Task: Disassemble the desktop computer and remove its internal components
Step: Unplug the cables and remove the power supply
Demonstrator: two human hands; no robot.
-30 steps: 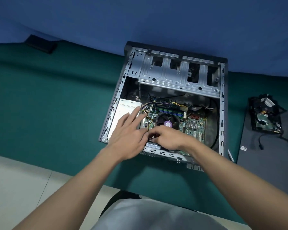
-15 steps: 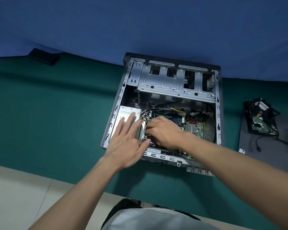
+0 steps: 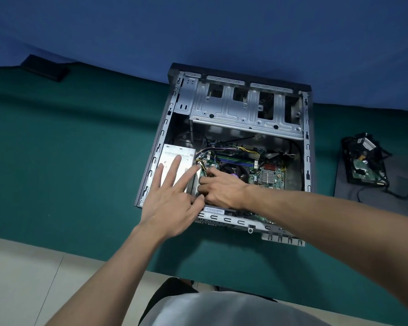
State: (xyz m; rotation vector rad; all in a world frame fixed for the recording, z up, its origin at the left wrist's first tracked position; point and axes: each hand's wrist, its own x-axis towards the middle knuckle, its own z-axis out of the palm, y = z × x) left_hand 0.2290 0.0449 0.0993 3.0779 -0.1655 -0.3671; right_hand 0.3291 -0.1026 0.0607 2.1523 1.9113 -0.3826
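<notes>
The open desktop case (image 3: pixel 307 147) lies on its side on the green table. Inside sit a silver power supply (image 3: pixel 174 152) at the left, the green motherboard (image 3: pixel 273 177) with cables and memory sticks, and an empty metal drive cage (image 3: pixel 243 109) at the far end. My left hand (image 3: pixel 172 196) rests flat on the power supply with straight, spread fingers. My right hand (image 3: pixel 222 188) reaches in beside it, its fingers curled down at the motherboard's left edge next to the power supply. What they pinch is hidden.
A removed black part with a circuit board and cables (image 3: pixel 365 161) lies on a grey mat (image 3: pixel 372 196) at the right. A small black box (image 3: pixel 45 68) sits at the table's far left. The table's front edge (image 3: pixel 92 252) runs below the case.
My right hand moved left from the case's near edge to the motherboard's left side beside the power supply. My left hand slid slightly further onto the power supply.
</notes>
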